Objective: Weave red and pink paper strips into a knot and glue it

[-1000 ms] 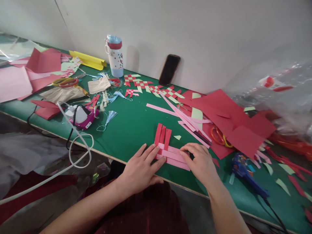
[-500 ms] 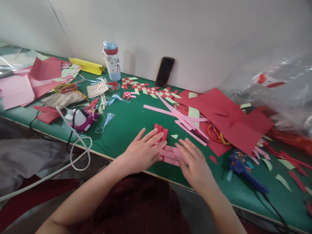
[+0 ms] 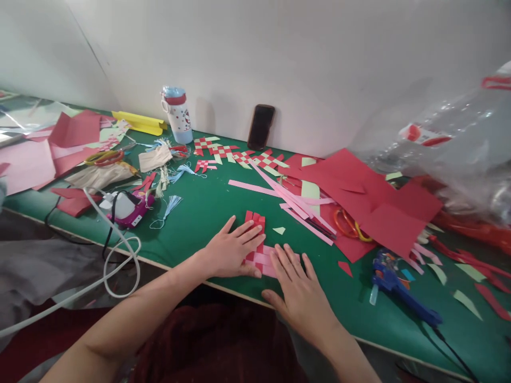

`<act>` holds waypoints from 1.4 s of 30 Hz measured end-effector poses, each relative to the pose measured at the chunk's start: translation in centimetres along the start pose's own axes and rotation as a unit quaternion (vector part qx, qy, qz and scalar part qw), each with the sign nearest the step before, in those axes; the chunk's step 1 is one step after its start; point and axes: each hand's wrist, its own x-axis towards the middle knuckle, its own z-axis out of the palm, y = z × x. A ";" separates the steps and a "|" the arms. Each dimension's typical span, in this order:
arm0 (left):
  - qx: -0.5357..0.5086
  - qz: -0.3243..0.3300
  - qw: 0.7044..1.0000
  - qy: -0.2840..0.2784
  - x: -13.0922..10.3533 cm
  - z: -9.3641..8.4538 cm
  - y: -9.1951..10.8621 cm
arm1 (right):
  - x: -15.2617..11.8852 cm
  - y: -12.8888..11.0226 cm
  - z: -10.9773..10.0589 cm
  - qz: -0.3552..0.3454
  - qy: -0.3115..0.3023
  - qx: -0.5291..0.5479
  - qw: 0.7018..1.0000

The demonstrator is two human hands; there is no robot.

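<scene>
A small weave of red and pink paper strips (image 3: 258, 258) lies flat on the green tabletop near its front edge. My left hand (image 3: 233, 249) rests spread over the left part of it, fingers across the upright red strips (image 3: 255, 217). My right hand (image 3: 297, 282) lies flat with fingers apart over the right ends of the pink strips, thumb stretched toward the table edge. Both hands are open and press down on the paper; part of the weave is hidden under them. A pale green paper scrap (image 3: 279, 231) lies just beyond the fingers.
Loose pink strips (image 3: 295, 202), red paper sheets (image 3: 355, 186) and orange-handled scissors (image 3: 345, 223) lie to the right, with a blue glue gun (image 3: 399, 287). Along the wall stand a phone (image 3: 261, 126) and a bottle (image 3: 178, 117). Left are tassels (image 3: 170, 207) and a white cable (image 3: 138, 260).
My right hand has moved left and flattened onto the pink strips. My left hand stays spread on the weave. The whole view has shifted slightly.
</scene>
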 end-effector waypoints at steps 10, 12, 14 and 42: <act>-0.059 -0.016 0.997 -0.037 0.6 -1.4 0.0 | -0.1 -0.1 0.2 -0.004 0.011 -0.016 1.000; -0.076 -0.038 0.996 -0.035 1.5 -2.7 -0.2 | -0.1 -0.1 0.3 -0.001 0.014 -0.015 1.000; -0.077 -0.075 0.994 -0.016 2.8 -4.0 -0.4 | 0.0 -0.1 0.3 0.003 0.012 -0.010 1.000; -0.101 -0.225 0.968 0.054 8.1 -2.2 -1.0 | 0.1 -0.1 0.0 0.008 0.008 -0.006 1.000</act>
